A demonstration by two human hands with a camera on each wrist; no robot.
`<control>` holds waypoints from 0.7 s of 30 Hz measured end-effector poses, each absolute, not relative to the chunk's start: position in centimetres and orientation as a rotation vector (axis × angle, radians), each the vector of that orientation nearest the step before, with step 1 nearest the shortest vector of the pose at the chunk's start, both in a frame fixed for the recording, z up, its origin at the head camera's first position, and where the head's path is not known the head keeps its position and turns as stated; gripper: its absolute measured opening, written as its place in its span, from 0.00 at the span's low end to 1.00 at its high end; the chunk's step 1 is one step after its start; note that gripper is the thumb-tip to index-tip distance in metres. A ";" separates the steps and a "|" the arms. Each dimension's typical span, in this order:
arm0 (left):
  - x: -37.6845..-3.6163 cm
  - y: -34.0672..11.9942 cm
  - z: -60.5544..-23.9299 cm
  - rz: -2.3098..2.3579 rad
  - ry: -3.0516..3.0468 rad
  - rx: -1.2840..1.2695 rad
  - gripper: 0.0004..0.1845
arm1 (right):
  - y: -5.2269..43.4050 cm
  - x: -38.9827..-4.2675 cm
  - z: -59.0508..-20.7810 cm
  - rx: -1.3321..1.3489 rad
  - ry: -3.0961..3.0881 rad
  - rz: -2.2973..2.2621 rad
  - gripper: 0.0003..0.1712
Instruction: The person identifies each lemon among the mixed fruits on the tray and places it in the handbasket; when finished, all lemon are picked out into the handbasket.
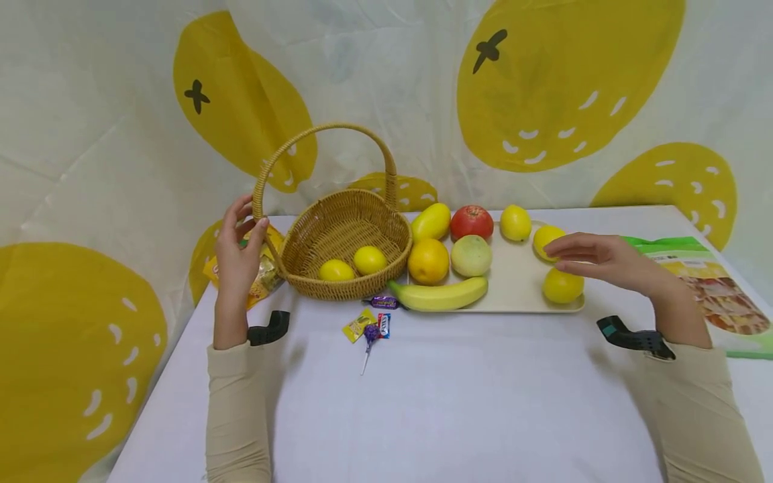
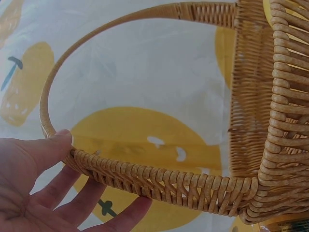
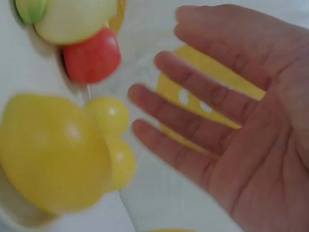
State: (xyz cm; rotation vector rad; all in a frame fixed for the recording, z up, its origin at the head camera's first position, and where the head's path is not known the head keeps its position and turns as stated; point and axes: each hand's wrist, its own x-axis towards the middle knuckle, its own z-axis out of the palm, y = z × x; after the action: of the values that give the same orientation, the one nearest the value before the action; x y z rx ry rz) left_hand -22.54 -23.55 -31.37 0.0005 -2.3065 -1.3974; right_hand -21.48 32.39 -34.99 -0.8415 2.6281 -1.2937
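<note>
Left hand (image 1: 237,249) is at the wicker basket (image 1: 347,241), at the left foot of its handle (image 1: 262,181): the left wrist view shows the thumb (image 2: 50,145) pressed on the handle where it meets the rim, other fingers straight and spread underneath, not wrapped. Basket sits on the table (image 1: 435,396) left of the cream tray (image 1: 519,285), touching or nearly touching it, with two lemons (image 1: 353,265) inside. Right hand (image 1: 594,258) hovers flat over the tray's right end, fingers straight and slightly apart, holding nothing; it's just above a lemon at the far right edge (image 1: 546,240) and a second one nearer the front (image 1: 563,286). Can't tell if the fingertips touch the far one. Also on the tray: mango (image 1: 431,222), red fruit, probably a tomato (image 1: 472,221), another lemon (image 1: 515,223), orange (image 1: 428,261), pale green round fruit (image 1: 472,255), banana (image 1: 439,294) along the front edge. Risks, my read: the left-hand hold is only a thumb press, so a nudge could tip or slide the basket into the tray; lemons are round and sit near the tray lip, so a sloppy pick from above could roll one off onto the table. Wrapped candies and a lollipop (image 1: 370,327) lie in front of the basket, a snack bag (image 1: 264,272) behind the left hand, a green printed bag (image 1: 706,282) at far right. Print on all of these is too small to read; no brand legible.
</note>
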 end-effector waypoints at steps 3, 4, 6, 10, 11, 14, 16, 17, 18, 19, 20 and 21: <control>-22.5 -23.6 -31.4 -1.394 -2.305 -0.005 0.26 | 33.7 -21.5 -35.4 -0.750 2.641 -1.201 0.23; -22.5 -23.6 -31.4 -1.393 -2.303 -0.008 0.26 | 34.1 -21.6 -35.6 -0.735 2.636 -1.166 0.24; -22.5 -23.5 -31.4 -1.390 -2.302 -0.010 0.26 | 34.6 -21.7 -36.0 -0.731 2.613 -1.129 0.26; -22.5 -23.5 -31.4 -1.382 -2.307 -0.007 0.26 | 35.1 -22.1 -37.0 -0.759 2.585 -1.063 0.25; -22.5 -23.5 -31.4 -1.381 -2.308 -0.005 0.26 | 35.0 -22.2 -37.1 -0.752 2.579 -1.038 0.24; -22.4 -23.5 -31.4 -1.381 -2.306 -0.008 0.26 | 34.5 -22.5 -37.6 -0.705 2.543 -1.004 0.25; -22.4 -23.5 -31.4 -1.380 -2.304 -0.014 0.26 | 34.0 -22.5 -37.7 -0.657 2.523 -0.987 0.27; -22.4 -23.5 -31.5 -1.380 -2.301 -0.019 0.26 | 33.8 -22.5 -37.8 -0.643 2.513 -0.989 0.28; -22.4 -23.6 -31.5 -1.379 -2.299 -0.023 0.26 | 33.6 -22.6 -38.0 -0.636 2.510 -0.995 0.28; -22.4 -23.6 -31.5 -1.378 -2.296 -0.028 0.26 | 33.4 -22.6 -38.0 -0.632 2.505 -1.003 0.29; -22.4 -23.6 -31.5 -1.379 -2.294 -0.032 0.26 | 33.3 -22.6 -38.1 -0.626 2.506 -1.004 0.29; -22.4 -23.6 -31.5 -1.379 -2.294 -0.033 0.26 | 33.3 -22.6 -38.2 -0.624 2.507 -1.010 0.29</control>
State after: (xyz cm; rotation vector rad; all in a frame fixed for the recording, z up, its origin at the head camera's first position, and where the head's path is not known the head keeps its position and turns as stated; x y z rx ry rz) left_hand -22.36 -23.57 -31.53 -0.0327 -2.2937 -1.3786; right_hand -22.64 33.25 -38.17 -0.6237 2.5067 -1.0098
